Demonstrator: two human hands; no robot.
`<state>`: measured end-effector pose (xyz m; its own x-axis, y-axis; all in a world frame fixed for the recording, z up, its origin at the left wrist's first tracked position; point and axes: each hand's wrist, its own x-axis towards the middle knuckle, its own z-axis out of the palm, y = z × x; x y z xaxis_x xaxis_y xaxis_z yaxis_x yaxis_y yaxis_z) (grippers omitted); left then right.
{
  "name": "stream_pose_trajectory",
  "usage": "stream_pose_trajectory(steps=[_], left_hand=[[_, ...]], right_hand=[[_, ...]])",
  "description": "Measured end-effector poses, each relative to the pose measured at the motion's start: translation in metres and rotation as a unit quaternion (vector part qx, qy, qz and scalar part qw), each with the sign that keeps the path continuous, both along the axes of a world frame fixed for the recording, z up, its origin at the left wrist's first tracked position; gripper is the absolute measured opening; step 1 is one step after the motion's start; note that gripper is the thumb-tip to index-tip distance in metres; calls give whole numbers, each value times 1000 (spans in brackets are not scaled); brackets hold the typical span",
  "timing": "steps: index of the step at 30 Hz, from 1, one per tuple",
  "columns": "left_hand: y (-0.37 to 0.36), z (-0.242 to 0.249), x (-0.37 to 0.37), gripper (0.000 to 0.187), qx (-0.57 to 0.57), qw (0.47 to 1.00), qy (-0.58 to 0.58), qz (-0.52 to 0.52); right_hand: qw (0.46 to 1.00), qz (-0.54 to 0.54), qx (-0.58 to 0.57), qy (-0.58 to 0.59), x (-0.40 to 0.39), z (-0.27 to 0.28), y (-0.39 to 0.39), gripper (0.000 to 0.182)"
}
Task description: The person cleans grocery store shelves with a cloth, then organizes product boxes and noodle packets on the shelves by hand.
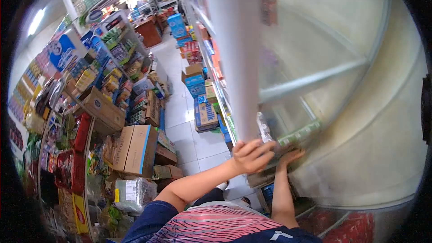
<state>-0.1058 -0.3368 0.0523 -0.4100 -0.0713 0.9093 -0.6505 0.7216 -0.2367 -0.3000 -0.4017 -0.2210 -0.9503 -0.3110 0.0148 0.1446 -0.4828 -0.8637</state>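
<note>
The person's patterned shirt [216,227] is filling the bottom of the view, and both bare arms are reaching up and away from it toward a glass-fronted cabinet.

The left hand [252,155] is gripping the foot of the cabinet's white door frame [236,63], its fingers [263,149] curled together around the frame's edge. Just beside it, on the cabinet side of that frame, the right hand [290,156] is pushing inside, its fingers lying flat and slightly apart on a row of small green packets [299,134] standing on the lower shelf behind the glass [324,40]. It is touching them rather than closing on one, though how the fingertips are set cannot be told through the hazy pane.

By the look of it, the person is holding the door open while arranging or picking from the packets; the next move is calling for the left hand to be keeping the frame steady while the right one is closing on a packet without toppling its neighbours.

Away from the frame, across the white-tiled aisle, brown cartons [135,146] are sitting on the floor, and crowded goods shelves [108,58] are running farther back.
</note>
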Motion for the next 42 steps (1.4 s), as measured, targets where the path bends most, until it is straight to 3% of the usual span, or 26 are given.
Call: stream_pose_trajectory(steps=[2, 4, 8, 14, 19, 21, 22, 24, 25, 26, 28, 30, 32, 34, 36, 37, 38, 40, 42], left_hand=[[-1, 2, 1, 11, -1, 1000, -5, -18], [-1, 2, 4, 13, 7, 999, -14, -37], [-3, 3, 4, 16, -6, 998, -4, -65], [-4, 7, 13, 20, 24, 982, 1, -188], [-9, 13, 11, 18, 40, 949, 13, -312], [-12, 6, 19, 13, 79, 947, 20, -310], [-15, -18, 22, 30, 150, 915, 31, -372], [-16, -27, 24, 53, 134, 860, 131, -475], [-14, -34, 29, 63, 126, 863, 111, -478], [-10, -42, 31, 63, 126, 850, 112, -499], [-7, -49, 29, 66, 232, 772, 157, -571], [-9, -43, 34, 73, 232, 777, 108, -575], [-6, -37, 32, 78, 272, 701, 14, -660], [10, -38, 36, 80, 309, 659, -21, -685], [25, -42, 50, 79, 470, 556, -102, -678], [29, -41, 52, 79, 476, 531, -106, -693], [31, -42, 52, 79, 469, 514, -117, -708], [38, -46, 57, 79, 405, 582, -168, -685], [50, -50, 58, 72, 453, 536, -170, -691]], right_hand=[[990, 29, 139, 23, 33, -5, 23, 33], [984, 59, 167, 25, 67, 15, 30, 31], [986, 116, 119, 26, 100, 88, 40, 27], [987, 130, 62, 64, 120, 195, 74, 20], [991, 81, 41, 100, 132, 254, 94, 15], [989, 128, -20, 64, 133, 277, 102, 16], [989, 135, -47, 41, 139, 283, 106, 19], [975, 143, -35, 167, 144, 292, 117, 24], [965, 129, -22, 227, 149, 295, 125, 24], [951, 114, -7, 286, 152, 298, 132, 24], [946, 106, -42, 304, 159, 295, 145, 24], [938, 108, -80, 320, 170, 291, 158, 24], [952, 126, -99, 261, 183, 287, 170, 29], [976, 56, -86, 194, 195, 270, 177, 32], [993, -37, -26, 105, 214, 261, 196, 32], [996, -7, -60, 62, 227, 276, 203, 32], [995, -33, -60, 67, 231, 276, 207, 32], [993, -72, -77, -47, 247, 269, 215, 33], [988, -83, -95, -84, 249, 258, 238, 35]])
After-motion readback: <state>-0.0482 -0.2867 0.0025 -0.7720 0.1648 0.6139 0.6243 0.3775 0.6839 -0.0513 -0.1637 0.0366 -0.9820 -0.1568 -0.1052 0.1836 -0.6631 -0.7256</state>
